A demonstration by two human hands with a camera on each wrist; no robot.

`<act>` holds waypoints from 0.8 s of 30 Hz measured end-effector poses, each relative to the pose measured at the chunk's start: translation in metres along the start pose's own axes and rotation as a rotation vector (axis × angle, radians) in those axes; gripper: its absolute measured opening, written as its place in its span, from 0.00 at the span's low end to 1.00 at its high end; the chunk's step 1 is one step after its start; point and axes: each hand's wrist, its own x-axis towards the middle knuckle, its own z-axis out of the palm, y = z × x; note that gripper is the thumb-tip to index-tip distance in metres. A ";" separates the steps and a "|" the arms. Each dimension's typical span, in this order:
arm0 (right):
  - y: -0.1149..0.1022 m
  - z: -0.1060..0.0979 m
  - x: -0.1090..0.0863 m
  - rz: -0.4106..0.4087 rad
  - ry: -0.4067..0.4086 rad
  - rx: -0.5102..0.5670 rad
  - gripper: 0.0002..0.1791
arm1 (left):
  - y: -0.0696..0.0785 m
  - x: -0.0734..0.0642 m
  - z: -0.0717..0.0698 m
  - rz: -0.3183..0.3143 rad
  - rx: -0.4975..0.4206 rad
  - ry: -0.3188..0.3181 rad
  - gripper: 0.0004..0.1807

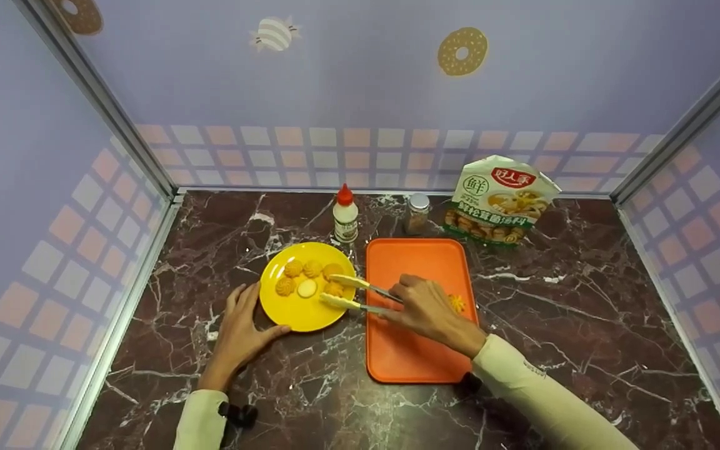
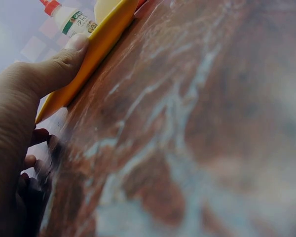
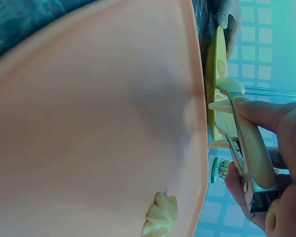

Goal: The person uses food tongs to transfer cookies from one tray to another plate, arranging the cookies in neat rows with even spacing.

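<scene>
My right hand (image 1: pixel 425 306) grips metal tongs (image 1: pixel 380 292) with pale yellow tips, held out over the plate's right side. The tips stand apart on either side of a cookie (image 1: pixel 334 289). In the right wrist view, the thumb presses along one arm of the tongs (image 3: pixel 254 148). My left hand (image 1: pixel 240 331) holds the yellow plate (image 1: pixel 310 320) at its left edge, thumb over the rim in the left wrist view. Several swirled cookies (image 1: pixel 285 287) and a smooth pale round one (image 1: pixel 307 288) lie on the plate. A flower-shaped cookie (image 1: pixel 457 303) lies on the orange tray (image 1: pixel 416 362).
Behind the plate stands a red-capped squeeze bottle (image 1: pixel 345 219), with a silver-lidded spice jar (image 1: pixel 417 215) to its right. A white and green food pouch (image 1: pixel 500 203) stands at the back right. Patterned panels (image 1: pixel 360 150) enclose the dark marbled table (image 1: pixel 572 325) on three sides.
</scene>
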 end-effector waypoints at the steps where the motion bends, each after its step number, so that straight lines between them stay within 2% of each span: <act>1: -0.001 -0.001 0.002 0.007 -0.010 0.004 0.20 | 0.000 0.000 0.000 -0.001 -0.001 -0.001 0.67; 8: -0.004 -0.003 0.010 0.033 -0.057 0.026 0.22 | 0.002 0.000 -0.001 0.004 0.002 0.002 0.67; 16: -0.005 0.001 0.014 0.017 -0.052 0.027 0.23 | 0.002 -0.002 0.000 0.004 -0.008 0.012 0.68; 24: -0.006 0.003 0.015 0.023 -0.048 0.019 0.23 | 0.002 -0.002 -0.002 -0.018 -0.010 -0.012 0.67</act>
